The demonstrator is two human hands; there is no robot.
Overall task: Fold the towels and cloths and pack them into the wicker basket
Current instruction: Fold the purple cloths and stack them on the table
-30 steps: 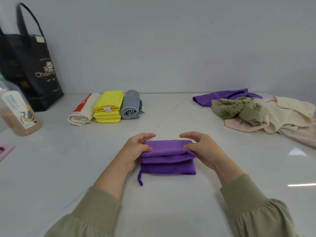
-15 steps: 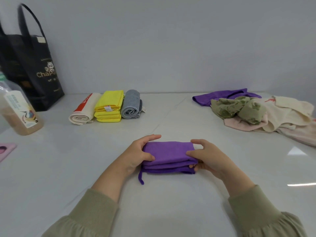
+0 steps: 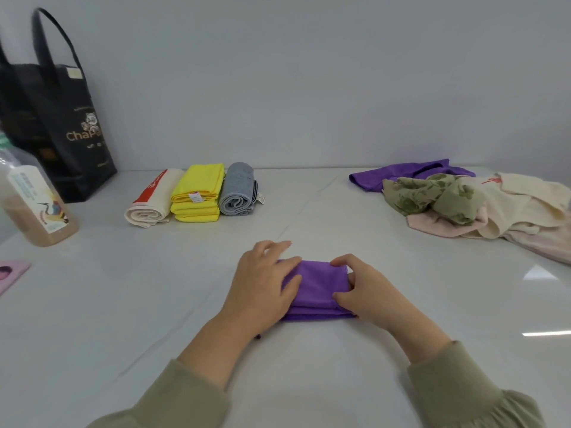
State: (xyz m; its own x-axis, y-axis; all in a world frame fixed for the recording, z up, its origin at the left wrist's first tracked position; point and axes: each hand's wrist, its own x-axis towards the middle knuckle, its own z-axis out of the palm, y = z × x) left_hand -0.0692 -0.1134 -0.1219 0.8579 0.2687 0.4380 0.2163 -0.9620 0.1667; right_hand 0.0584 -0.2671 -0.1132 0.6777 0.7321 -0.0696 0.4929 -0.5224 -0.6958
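Far left, a pink object pokes in at the table's edge, only partly in view. Behind it stands a clear bottle of brownish liquid, and behind that a black tote bag stands upright against the wall, handles up.

Moving along the white table, three finished pieces sit in a tight row, touching side by side: a rolled cream towel with a red stripe, a folded yellow cloth, and a rolled grey cloth.

Now the action, near centre. The left hand lies flat across the left part of the folded purple cloth, fingers stretched out and pressing down on it. The cloth itself rests on the table in a compact stack of layers, folded edges showing along the near side. The right hand is at the cloth's right end, fingers curled, pinching that edge between thumb and forefinger. Both sleeves are olive green.

Off to the right, well apart from the hands, lies the unfolded heap: a loose purple cloth at the back, a crumpled green patterned cloth on top, a pale pink cloth beneath it, and a cream cloth sprawling towards the right edge.
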